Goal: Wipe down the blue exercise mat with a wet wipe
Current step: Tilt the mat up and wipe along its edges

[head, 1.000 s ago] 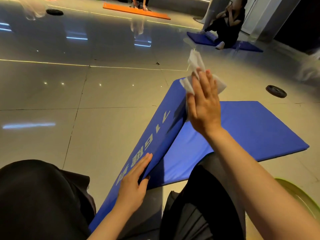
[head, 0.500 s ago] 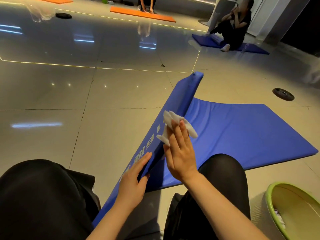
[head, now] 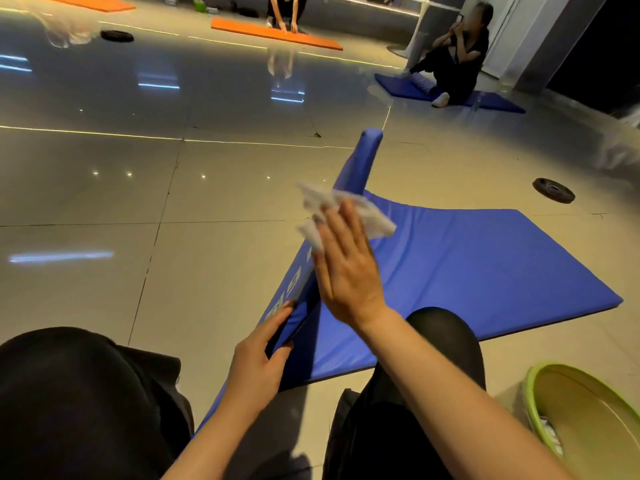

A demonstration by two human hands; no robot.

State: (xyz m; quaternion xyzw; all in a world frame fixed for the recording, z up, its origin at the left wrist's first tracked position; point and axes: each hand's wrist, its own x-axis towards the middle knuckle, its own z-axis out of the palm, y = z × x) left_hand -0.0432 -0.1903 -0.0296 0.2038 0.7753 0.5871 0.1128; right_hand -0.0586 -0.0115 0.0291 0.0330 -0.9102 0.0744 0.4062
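Nearest, the left hand [head: 258, 358] grips the raised folded panel of the blue exercise mat [head: 467, 271], thumb and fingers curled round its edge; the rest of the mat lies flat on the tiled floor [head: 104, 202]. Further up that panel, the right hand [head: 346, 268] presses a crumpled white wet wipe [head: 332, 209] against it with straight fingers, somewhat blurred. A green basin [head: 540, 403] sits at right.

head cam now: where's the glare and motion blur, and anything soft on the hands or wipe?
Head view: glossy floor tiles throw ceiling-light streaks and pinpoint glare at left; the wet wipe and right hand fingertips are motion-smeared; left hand, with its grip on the blue mat's raised edge, stays fairly sharp; wide-angle bending curves the tile seams; green basin is clipped at the corner.
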